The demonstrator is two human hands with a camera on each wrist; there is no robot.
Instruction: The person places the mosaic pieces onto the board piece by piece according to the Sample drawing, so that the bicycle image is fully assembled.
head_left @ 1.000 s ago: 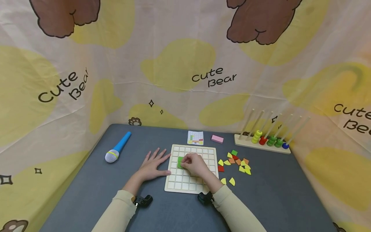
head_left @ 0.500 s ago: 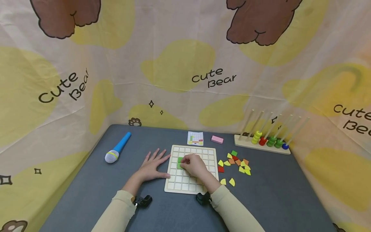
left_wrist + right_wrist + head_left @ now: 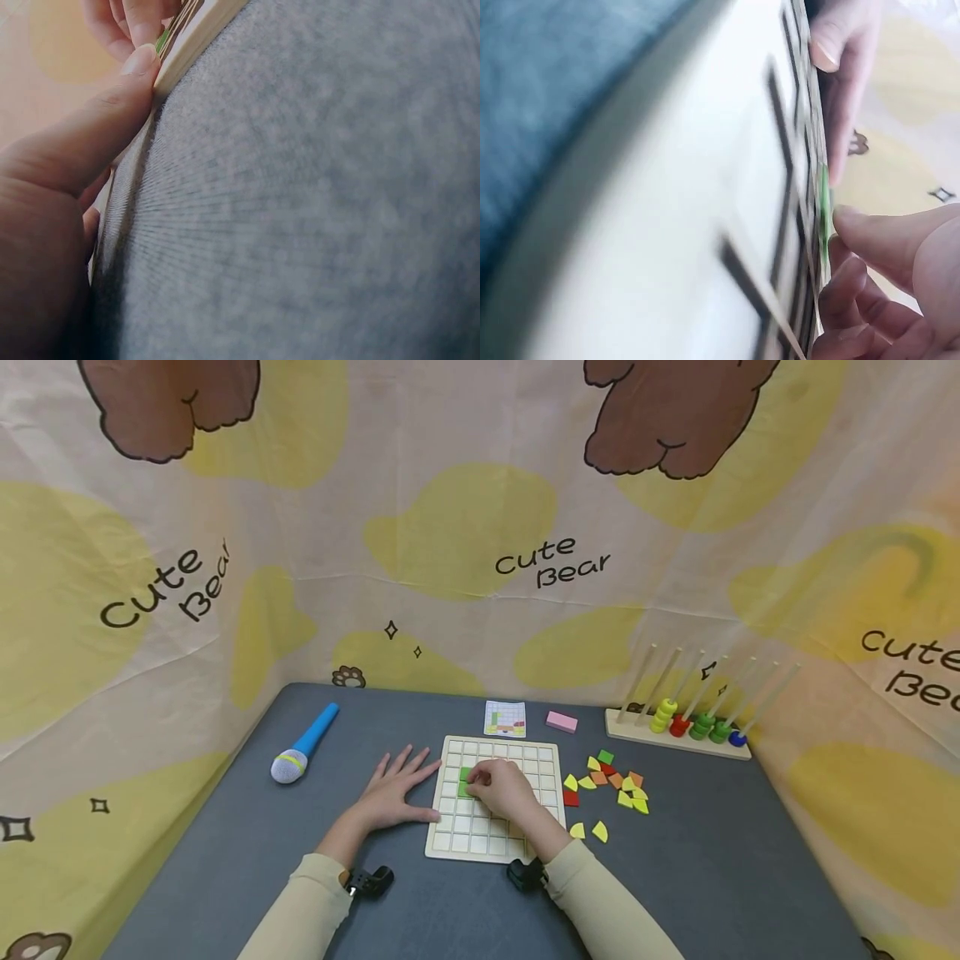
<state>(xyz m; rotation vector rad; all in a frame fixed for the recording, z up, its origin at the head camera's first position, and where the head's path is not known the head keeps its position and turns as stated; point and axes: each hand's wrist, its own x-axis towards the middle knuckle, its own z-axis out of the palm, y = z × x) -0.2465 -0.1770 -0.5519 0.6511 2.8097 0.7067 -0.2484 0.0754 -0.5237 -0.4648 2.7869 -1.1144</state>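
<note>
- My left hand (image 3: 390, 793) lies with fingers spread wide at the left edge of the white grid board (image 3: 480, 843), the thumb touching that edge and gripping nothing.
- My right hand (image 3: 506, 789) is over the middle of the board, thumb and curled fingers close together at the green squares (image 3: 463, 789); whether they pinch one of these, I cannot tell.
- The green squares sit in the left part of the board, one beyond the other, partly hidden by my fingertips.
- Just past the board's far edge lies a printed card (image 3: 506, 719), with a pink block (image 3: 561, 722) to its right.
- To the board's right are scattered loose pieces (image 3: 598, 778) in yellow, orange, red and green, a red square (image 3: 572, 797) nearest.
- Beyond those, farther right of the board, stands a peg rack (image 3: 690, 742) with coloured beads.
- Well left of the board lies a blue toy microphone (image 3: 311, 737).
</note>
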